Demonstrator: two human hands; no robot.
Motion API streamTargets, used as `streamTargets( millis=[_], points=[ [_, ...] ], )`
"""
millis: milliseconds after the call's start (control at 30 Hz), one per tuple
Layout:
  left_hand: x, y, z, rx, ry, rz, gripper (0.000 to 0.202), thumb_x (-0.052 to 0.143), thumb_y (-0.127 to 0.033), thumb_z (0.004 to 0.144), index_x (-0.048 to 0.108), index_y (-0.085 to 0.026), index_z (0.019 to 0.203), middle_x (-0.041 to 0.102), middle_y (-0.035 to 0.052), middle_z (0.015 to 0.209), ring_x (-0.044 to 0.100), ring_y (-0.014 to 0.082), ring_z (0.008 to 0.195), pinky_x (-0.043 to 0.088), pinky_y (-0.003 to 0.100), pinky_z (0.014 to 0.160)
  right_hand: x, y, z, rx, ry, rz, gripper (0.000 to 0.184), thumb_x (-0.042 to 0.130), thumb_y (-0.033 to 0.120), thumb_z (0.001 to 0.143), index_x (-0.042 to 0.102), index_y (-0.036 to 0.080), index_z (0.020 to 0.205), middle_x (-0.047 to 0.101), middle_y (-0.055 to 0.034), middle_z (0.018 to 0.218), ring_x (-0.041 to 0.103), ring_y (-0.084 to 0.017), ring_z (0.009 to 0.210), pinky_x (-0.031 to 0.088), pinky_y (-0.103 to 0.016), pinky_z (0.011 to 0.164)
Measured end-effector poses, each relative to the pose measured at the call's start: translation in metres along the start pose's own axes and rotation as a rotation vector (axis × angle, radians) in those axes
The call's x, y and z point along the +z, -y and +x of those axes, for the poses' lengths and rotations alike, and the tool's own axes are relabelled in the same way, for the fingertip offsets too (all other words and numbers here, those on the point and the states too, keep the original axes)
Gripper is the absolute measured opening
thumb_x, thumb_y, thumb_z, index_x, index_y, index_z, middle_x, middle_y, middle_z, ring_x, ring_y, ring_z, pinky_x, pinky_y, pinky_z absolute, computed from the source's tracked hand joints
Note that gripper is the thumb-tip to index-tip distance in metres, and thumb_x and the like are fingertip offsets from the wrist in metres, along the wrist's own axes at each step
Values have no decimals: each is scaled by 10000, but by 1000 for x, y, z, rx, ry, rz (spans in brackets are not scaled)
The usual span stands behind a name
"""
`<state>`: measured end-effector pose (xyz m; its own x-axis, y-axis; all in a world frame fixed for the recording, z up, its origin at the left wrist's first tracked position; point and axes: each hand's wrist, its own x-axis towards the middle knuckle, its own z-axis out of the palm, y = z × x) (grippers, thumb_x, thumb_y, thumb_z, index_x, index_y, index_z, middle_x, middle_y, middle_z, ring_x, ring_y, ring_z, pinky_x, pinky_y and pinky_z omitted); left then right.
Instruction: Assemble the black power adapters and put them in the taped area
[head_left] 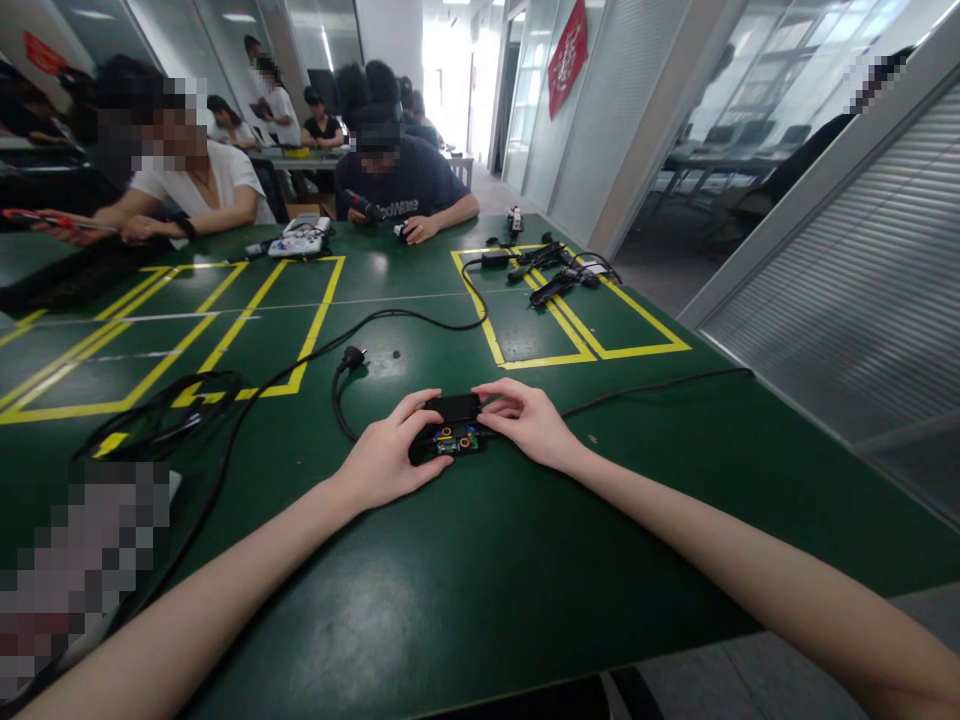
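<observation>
On the green table in front of me lies an opened power adapter, its circuit board [459, 440] showing copper-coloured coils and small blue and green parts. A flat black cover [454, 407] sits at the far side of the board. My left hand [386, 450] is wrapped round the left end of the adapter, its thumb at the near edge and its fingers reaching onto the cover. My right hand [529, 422] has its fingertips closed on the right end of the cover. Whether the cover is joined to the adapter's housing cannot be seen.
Behind my left hand lies a black plug [354, 357] on its cord. A long black cable [360, 322] crosses the green table [420, 610]; coiled cable [161, 410] lies left. Black tools [551, 275] rest within yellow tape at the back right. Co-workers [405, 185] sit opposite.
</observation>
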<state>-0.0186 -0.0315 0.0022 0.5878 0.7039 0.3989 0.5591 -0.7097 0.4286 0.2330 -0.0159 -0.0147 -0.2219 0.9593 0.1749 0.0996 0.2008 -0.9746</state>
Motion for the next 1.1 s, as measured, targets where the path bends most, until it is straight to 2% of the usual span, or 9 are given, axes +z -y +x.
streamTargets(
  millis=[167,333,1100],
  points=[
    [1,1,0,-5,2,9,361,723,-340,867,607,-207,1182,548,143,1500,658,293,1271,606,453,1019,2,0,0,16,-3,35,330,768,230,741,719,185,1064,766,-64,1003,739,-164,813,618,-308,784],
    [0,1,0,-1,9,23,365,716,-345,873,614,-207,1196,553,137,1494,658,293,1271,616,442,1004,3,-2,0,-2,-12,14,371,741,216,759,716,187,1128,769,-80,1053,739,-162,808,617,-306,763],
    [0,1,1,-19,7,36,380,700,-376,873,629,-201,1203,560,139,1487,655,295,1275,619,437,999,5,-3,3,-3,-10,21,364,741,214,744,729,176,1106,770,-75,1025,731,-153,776,606,-283,724]
  ],
)
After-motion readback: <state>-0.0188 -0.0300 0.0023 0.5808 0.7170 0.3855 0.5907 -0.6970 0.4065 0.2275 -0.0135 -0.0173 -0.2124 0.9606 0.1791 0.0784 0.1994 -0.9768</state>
